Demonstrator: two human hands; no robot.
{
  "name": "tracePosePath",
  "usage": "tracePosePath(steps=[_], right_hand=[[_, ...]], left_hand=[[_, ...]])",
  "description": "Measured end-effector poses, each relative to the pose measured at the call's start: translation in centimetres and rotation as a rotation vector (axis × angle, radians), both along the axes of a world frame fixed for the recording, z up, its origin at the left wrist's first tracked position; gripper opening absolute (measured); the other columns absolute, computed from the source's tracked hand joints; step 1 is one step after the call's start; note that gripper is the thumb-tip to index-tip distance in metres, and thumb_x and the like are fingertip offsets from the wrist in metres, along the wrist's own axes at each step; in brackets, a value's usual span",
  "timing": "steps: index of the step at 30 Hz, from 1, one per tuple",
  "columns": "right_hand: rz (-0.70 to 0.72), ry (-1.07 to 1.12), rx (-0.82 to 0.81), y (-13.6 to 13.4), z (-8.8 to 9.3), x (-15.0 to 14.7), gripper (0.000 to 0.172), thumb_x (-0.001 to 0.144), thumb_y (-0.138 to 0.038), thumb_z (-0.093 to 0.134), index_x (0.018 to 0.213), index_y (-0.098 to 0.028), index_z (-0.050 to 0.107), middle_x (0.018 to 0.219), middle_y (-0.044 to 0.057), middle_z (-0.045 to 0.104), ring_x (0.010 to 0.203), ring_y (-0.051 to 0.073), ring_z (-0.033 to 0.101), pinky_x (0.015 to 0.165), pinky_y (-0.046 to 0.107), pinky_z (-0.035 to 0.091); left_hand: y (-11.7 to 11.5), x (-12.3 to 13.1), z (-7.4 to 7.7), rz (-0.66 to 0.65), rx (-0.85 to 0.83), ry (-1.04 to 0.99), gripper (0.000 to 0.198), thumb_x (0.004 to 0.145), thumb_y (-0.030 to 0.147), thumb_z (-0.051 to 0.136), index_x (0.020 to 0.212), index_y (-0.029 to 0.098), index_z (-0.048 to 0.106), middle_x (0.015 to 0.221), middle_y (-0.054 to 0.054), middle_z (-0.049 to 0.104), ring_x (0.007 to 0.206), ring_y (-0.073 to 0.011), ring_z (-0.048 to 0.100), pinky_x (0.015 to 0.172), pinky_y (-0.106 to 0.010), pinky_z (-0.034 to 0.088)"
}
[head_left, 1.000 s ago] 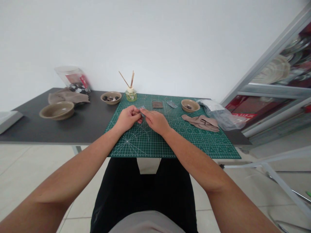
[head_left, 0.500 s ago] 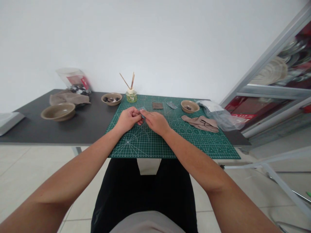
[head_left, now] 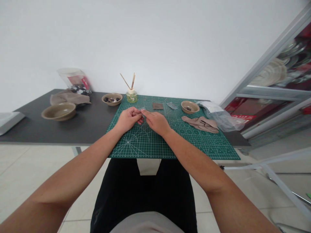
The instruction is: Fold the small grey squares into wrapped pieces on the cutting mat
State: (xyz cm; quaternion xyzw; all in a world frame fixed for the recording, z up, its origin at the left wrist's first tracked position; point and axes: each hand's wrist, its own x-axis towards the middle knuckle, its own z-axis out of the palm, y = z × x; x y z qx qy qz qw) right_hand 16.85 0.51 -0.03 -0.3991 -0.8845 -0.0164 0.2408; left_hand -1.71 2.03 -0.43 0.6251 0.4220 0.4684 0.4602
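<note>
My left hand and my right hand meet above the green cutting mat. Between their pinched fingertips is a small clear plastic bag, mostly covered by the fingers; whether anything is inside it I cannot tell. Just beyond the right hand a flat brown square lies on the mat. Beside it rests another small clear plastic piece.
Right on the mat: a bowl with a few dark pieces, a brown cloth and a large clear bag. Left: a bowl of stones, a reed diffuser, another bowl, a cloth and a bag of stones.
The fingertips have shifted slightly over the small plastic bag, and less of it shows. Both arms stay nearly where they were.
</note>
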Motion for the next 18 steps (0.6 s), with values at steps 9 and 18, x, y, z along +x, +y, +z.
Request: tracePosePath(steps=[9,18], right_hand=[[-0.194,0.320,-0.152,0.9,-0.8,0.6,0.043,0.096,-0.024,0.048,0.138,-0.018,0.053,0.115,0.010,0.074,0.096,0.024,0.071,0.087,0.034,0.052],[-0.038,0.627,-0.347,1.3,-1.2,0.8,0.035,0.091,-0.026,0.055,0.125,-0.021,0.047,0.080,-0.001,0.068,0.069,0.017,0.063,0.074,0.030,0.048]], left_hand=[[0.6,-0.1,-0.3,0.003,0.112,-0.044,0.022,0.075,0.030,0.072,0.085,0.020,0.055,0.059,0.004,0.062,0.048,-0.0112,0.057,0.050,-0.025,0.048],[0.9,-0.5,-0.9,0.063,0.232,0.080,0.020,0.074,0.017,0.060,0.093,0.023,0.058,0.057,0.008,0.042,0.047,-0.0097,0.041,0.049,-0.024,0.033]])
